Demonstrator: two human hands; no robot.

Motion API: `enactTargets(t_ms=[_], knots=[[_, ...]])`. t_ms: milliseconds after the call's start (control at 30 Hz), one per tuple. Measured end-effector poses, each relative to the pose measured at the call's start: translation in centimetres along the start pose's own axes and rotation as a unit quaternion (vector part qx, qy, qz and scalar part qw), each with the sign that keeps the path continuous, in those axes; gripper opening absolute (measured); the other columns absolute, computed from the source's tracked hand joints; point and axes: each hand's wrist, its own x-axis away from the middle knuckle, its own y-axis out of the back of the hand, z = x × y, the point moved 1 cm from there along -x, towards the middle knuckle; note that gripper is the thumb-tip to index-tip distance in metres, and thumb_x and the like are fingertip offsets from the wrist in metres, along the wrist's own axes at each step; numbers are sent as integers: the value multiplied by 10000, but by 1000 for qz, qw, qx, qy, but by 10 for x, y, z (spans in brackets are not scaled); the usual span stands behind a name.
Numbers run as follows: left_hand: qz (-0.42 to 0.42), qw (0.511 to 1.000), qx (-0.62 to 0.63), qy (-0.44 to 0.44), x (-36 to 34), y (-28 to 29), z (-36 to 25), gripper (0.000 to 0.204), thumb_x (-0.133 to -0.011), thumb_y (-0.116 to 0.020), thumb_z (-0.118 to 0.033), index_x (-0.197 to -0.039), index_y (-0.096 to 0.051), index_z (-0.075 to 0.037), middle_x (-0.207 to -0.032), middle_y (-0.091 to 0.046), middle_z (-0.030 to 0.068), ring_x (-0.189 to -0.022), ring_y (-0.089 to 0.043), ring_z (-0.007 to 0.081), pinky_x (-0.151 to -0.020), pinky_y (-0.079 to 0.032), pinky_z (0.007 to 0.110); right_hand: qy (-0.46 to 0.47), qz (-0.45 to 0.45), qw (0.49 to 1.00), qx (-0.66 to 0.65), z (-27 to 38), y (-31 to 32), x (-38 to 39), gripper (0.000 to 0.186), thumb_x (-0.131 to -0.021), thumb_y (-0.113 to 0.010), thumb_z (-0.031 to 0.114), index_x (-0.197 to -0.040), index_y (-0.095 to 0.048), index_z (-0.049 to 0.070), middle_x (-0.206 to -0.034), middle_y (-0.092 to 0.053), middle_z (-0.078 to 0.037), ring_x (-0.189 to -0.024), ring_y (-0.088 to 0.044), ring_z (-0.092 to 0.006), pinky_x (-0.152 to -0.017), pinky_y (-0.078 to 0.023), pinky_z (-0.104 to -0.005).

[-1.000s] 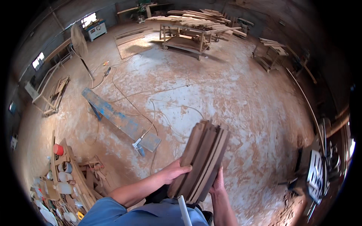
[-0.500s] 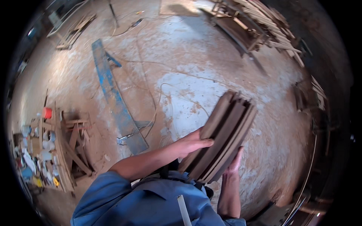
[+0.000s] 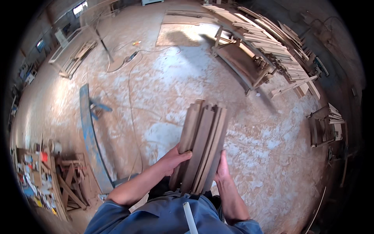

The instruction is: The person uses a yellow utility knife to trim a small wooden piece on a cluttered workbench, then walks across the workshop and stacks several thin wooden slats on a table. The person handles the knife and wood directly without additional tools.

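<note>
A bundle of brown wooden strips stands nearly upright in front of my body, its lower end close to my blue clothing. The strips lie side by side lengthwise, with uneven far ends. My left hand grips the bundle's left side, thumb over the front face. On the opposite side my right hand is closed against the edge; most of its fingers are hidden behind the wood.
A narrow blue bench stands on the floor to the left. Beyond the cluttered shelf rack, a cable crosses the floor. At the far right, a wooden cart stands beside long stacked boards.
The view has lifted and turned, so more of the far workshop shows. The bundle, still between both hands, now leans less to the right.
</note>
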Motion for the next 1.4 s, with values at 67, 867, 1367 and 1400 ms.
enactTargets(t_ms=[67, 867, 1367, 1400], knots=[[0, 1000, 13, -22, -39, -5, -27, 572, -926, -594, -124, -1427, -330, -46, -1314, -524, 101, -1188, -512, 193, -1007, -428, 366, -42, 16, 999, -8, 43, -3, -40, 779, -955, -318, 642, -1415, -379, 17, -1409, -450, -194, -1279, -461, -323, -1072, -394, -469], [51, 996, -61, -48, -567, 87, -427, 726, -898, -678, -333, -1436, -297, -28, -1361, -486, 128, -1255, -463, 240, -1039, -390, 397, -17, 26, 998, -60, 395, -134, -569, 807, -945, -300, 663, -1471, -301, 50, -1472, -372, -201, -1340, -391, -353, -1107, -338, -514], [43, 987, -150, -41, -915, 130, -690, 702, -867, -718, -305, -1382, -367, 18, -1322, -515, 139, -1228, -476, 214, -1044, -379, 377, 5, 26, 990, -135, 609, -188, -924, 806, -929, -343, 676, -1455, -341, 65, -1448, -411, -190, -1303, -432, -346, -1087, -362, -503], [47, 986, -155, -50, -936, 129, -706, 690, -870, -715, -297, -1378, -372, 21, -1312, -522, 140, -1219, -483, 210, -1040, -384, 372, 19, 20, 991, -133, 625, -191, -943, 806, -929, -344, 675, -1452, -344, 62, -1444, -415, -191, -1300, -435, -345, -1087, -363, -500]])
